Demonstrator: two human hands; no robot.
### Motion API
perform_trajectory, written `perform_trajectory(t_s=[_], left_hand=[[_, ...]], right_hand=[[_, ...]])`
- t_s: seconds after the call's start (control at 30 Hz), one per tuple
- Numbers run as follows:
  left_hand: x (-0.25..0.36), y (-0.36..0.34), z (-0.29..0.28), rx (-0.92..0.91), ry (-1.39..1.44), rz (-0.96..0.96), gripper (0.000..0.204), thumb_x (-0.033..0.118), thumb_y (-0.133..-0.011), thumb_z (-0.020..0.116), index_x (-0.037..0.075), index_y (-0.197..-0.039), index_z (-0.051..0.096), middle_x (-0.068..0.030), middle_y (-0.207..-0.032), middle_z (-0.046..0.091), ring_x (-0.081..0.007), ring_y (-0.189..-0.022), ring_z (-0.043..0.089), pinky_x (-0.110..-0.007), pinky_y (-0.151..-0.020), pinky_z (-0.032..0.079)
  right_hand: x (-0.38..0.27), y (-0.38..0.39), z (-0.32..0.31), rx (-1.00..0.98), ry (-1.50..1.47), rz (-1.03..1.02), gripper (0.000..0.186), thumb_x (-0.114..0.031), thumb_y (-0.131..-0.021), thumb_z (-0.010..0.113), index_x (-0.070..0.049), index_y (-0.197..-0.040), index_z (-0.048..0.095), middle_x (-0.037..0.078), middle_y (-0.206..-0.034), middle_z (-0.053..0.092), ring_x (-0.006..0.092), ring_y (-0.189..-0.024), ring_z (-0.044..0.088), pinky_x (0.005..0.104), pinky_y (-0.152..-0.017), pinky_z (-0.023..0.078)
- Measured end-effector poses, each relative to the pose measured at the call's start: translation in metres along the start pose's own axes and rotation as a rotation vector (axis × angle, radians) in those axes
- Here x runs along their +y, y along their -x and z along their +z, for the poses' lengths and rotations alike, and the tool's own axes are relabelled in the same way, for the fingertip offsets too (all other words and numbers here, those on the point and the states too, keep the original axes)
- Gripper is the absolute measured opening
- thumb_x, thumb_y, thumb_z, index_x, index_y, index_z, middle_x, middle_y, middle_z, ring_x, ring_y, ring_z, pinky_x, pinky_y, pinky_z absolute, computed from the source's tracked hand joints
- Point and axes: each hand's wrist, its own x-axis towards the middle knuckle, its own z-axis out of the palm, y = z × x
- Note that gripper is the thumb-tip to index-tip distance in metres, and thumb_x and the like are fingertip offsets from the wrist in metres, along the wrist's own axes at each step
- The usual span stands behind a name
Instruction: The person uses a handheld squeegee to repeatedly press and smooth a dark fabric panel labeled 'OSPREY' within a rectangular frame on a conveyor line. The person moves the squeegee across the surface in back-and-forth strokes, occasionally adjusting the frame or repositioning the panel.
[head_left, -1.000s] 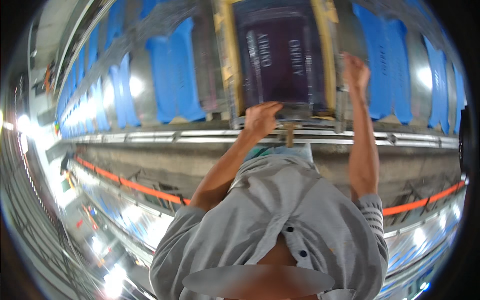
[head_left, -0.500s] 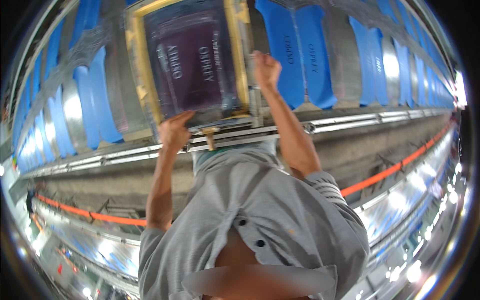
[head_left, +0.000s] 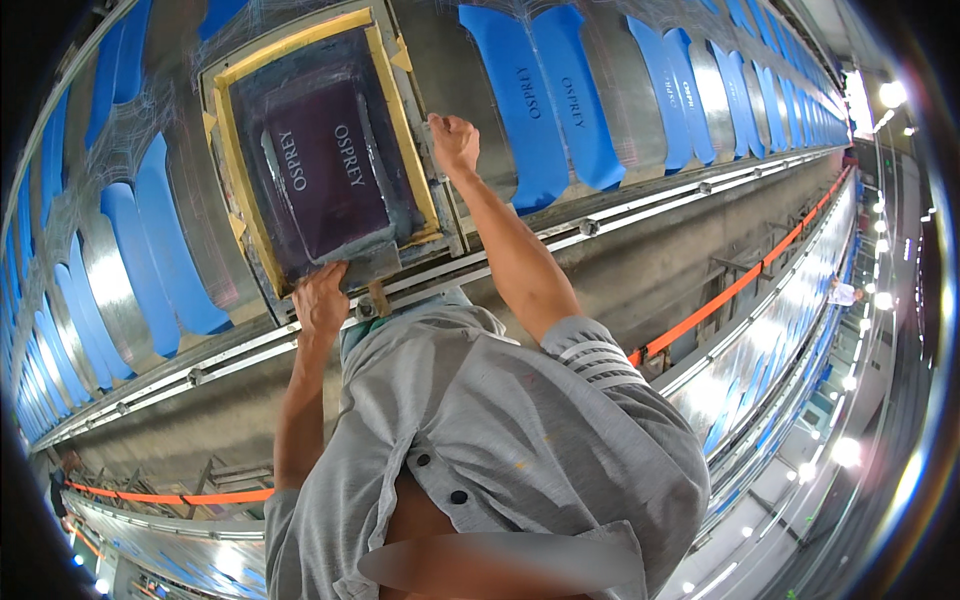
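Observation:
A rectangular screen-printing frame (head_left: 222, 150), edged inside with yellow tape, lies on the long table in front of me. Its dark mesh (head_left: 315, 170) carries a purple area with pale lettering. My left hand (head_left: 322, 300) grips the frame's near left corner, with its fingers on top of the edge. At the frame's right side, my right hand (head_left: 456, 147) is closed against the outer edge, its fingertips partly hidden. A small brown block (head_left: 378, 298) sits at the near edge, between my body and the frame.
Flat blue fabric pieces (head_left: 565, 110) lie in rows on the table to both sides of the frame. A metal rail (head_left: 590, 227) runs along the near edge. Behind me, an orange band (head_left: 700, 310) borders another long table. A distant person (head_left: 845, 292) stands at the far right.
My view has turned, so the table slants more. Both hands stay at the same parts of the frame. The gap between its far right corner and the blue fabric looks wider.

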Motion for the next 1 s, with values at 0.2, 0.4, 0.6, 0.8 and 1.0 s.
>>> perform_trajectory(t_s=[0.2, 0.4, 0.6, 0.8, 1.0], left_hand=[[-0.015, -0.028, 0.004, 0.149, -0.052, 0.025, 0.050, -0.002, -0.072, 0.064, 0.010, -0.120, 0.073, -0.0073, -0.126, 0.072, -0.0292, -0.111, 0.069, -0.040, -0.095, 0.056], [-0.045, -0.167, -0.062, 0.166, -0.047, -0.002, 0.044, 0.005, -0.079, 0.064, 0.015, -0.120, 0.073, -0.0049, -0.122, 0.073, -0.0289, -0.106, 0.070, -0.043, -0.092, 0.056], [-0.040, -0.263, -0.124, -0.067, -0.032, -0.017, 0.037, 0.006, -0.076, 0.066, 0.013, -0.110, 0.080, -0.0223, -0.103, 0.075, -0.0379, -0.098, 0.072, -0.051, -0.088, 0.057], [-0.032, -0.317, -0.103, -0.090, -0.126, 0.031, 0.032, 0.011, -0.072, 0.069, 0.014, -0.101, 0.080, -0.0219, -0.093, 0.074, -0.0396, -0.092, 0.072, -0.052, -0.082, 0.057], [-0.021, -0.208, -0.072, -0.057, -0.151, 0.027, 0.024, 0.013, -0.072, 0.068, 0.013, -0.093, 0.080, -0.0166, -0.082, 0.074, -0.0362, -0.081, 0.074, -0.046, -0.074, 0.059]], right_hand=[[0.007, 0.001, 0.002, 0.133, -0.002, -0.122, 0.042, -0.041, -0.092, 0.069, -0.004, -0.072, 0.066, 0.016, -0.067, 0.062, 0.0292, -0.067, 0.061, 0.0450, -0.066, 0.047], [-0.005, 0.009, -0.006, 0.140, 0.144, -0.159, 0.029, -0.036, -0.095, 0.069, -0.008, -0.092, 0.075, 0.012, -0.088, 0.069, 0.0258, -0.082, 0.062, 0.0425, -0.077, 0.050], [-0.105, -0.014, -0.038, 0.259, 0.274, -0.875, 0.041, -0.036, -0.091, 0.075, -0.006, -0.119, 0.074, 0.013, -0.106, 0.070, 0.0349, -0.102, 0.063, 0.0486, -0.093, 0.048], [-0.205, -0.060, 0.013, -0.542, 0.678, -0.880, 0.035, -0.023, -0.082, 0.075, -0.006, -0.113, 0.074, 0.017, -0.111, 0.072, 0.0352, -0.109, 0.067, 0.0461, -0.099, 0.052], [-0.132, 0.018, 0.032, -0.460, 0.607, -1.048, 0.014, -0.005, -0.078, 0.062, -0.002, -0.085, 0.075, 0.017, -0.090, 0.072, 0.0325, -0.096, 0.071, 0.0455, -0.100, 0.051]])
